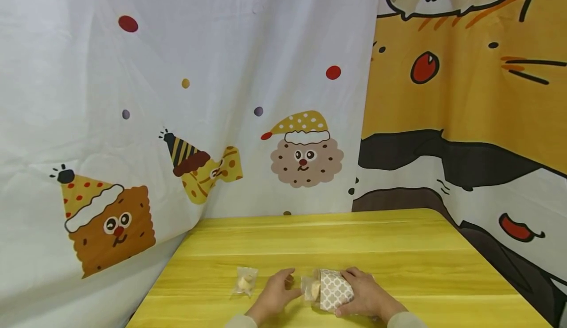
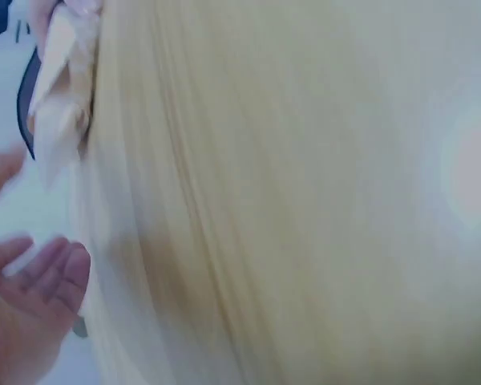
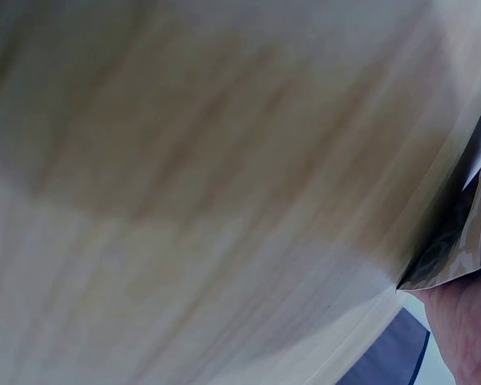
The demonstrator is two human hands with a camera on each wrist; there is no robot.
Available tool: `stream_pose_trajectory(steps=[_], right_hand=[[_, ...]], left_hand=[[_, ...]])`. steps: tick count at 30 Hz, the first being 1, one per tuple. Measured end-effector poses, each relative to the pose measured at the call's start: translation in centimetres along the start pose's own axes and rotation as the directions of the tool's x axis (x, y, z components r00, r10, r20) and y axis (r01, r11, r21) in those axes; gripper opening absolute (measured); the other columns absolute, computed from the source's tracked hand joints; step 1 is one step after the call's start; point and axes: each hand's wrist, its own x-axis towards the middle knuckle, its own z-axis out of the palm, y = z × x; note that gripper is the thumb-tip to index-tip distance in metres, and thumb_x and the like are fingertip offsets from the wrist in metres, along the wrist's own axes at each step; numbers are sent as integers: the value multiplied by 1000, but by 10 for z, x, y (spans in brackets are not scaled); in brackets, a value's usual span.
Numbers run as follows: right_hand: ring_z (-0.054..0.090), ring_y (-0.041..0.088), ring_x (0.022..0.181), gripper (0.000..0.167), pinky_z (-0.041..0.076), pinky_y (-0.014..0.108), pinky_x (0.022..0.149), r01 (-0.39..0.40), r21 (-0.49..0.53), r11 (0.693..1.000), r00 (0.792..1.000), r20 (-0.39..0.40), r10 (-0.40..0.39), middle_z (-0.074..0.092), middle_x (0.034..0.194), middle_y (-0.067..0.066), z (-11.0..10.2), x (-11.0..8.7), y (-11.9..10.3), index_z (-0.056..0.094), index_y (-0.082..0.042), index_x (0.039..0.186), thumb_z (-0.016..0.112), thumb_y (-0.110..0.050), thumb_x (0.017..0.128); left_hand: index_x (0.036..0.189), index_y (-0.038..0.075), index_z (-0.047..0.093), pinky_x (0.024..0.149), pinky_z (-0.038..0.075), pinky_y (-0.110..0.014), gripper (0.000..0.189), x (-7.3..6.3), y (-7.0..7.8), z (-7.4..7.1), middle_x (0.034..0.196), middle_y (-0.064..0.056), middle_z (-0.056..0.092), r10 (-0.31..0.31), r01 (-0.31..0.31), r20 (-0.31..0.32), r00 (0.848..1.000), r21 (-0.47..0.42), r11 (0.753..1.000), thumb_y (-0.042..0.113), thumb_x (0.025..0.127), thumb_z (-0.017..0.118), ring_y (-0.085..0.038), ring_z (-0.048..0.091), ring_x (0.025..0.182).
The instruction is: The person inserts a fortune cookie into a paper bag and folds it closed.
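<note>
A patterned bag (image 1: 335, 291), white and tan and apparently of paper, lies on the yellow wood-grain table with its mouth facing left. My right hand (image 1: 365, 294) grips its right part from above; in the right wrist view the hand (image 3: 469, 321) shows beside a folded patterned edge. At the bag's mouth, a clear packet (image 1: 311, 288) with a pale yellowish piece in it sticks partly out. Just left of that packet is my left hand (image 1: 279, 291), fingers loosely bent and holding nothing. The left wrist view shows its palm and fingers (image 2: 44, 289) apart from the blurred packet.
Another small clear packet (image 1: 245, 282) with a pale yellow piece inside lies on the table (image 1: 310, 239) to the left of my left hand. Behind and beside the table hang printed cloths (image 1: 248, 47) with cartoon biscuits and animals.
</note>
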Motion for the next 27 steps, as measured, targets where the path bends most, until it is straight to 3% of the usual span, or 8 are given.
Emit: stream_pose_trajectory(steps=[5, 9, 14, 27], right_hand=[[45, 49, 123, 106, 31, 73, 98, 14, 2, 1000, 1000, -5, -14, 46, 139, 20, 0, -1, 0, 44, 6, 144, 80, -62, 71], [46, 49, 122, 106, 32, 73, 98, 21, 2, 1000, 1000, -4, -21, 46, 138, 20, 1, -1, 2, 44, 6, 144, 80, -62, 72], [45, 48, 123, 107, 30, 74, 99, 15, 0, 1000, 1000, -5, -15, 46, 139, 21, 2, 0, 3, 44, 6, 144, 80, -64, 70], [45, 48, 124, 108, 28, 74, 101, 12, -16, 1000, 1000, -9, -12, 47, 139, 22, 2, 2, 3, 46, 5, 143, 79, -67, 69]], left_hand=[[124, -15, 57, 69, 55, -35, 48, -1, 5, 12, 93, -6, 60, -47, 31, -127, 991, -120, 992, 10, 87, 75, -20, 59, 84], [115, -17, 61, 59, 56, -29, 36, -2, 9, 23, 85, -5, 59, -65, 24, -192, 979, -206, 978, -1, 84, 74, -16, 60, 72], [109, -17, 63, 57, 57, -28, 29, 0, 9, 32, 80, -4, 57, -82, 9, -240, 967, -290, 957, -10, 82, 69, -11, 58, 66], [106, -16, 66, 59, 58, -31, 24, 5, 15, 40, 77, -2, 58, -141, 60, -239, 961, -317, 947, -12, 83, 66, -10, 59, 63]])
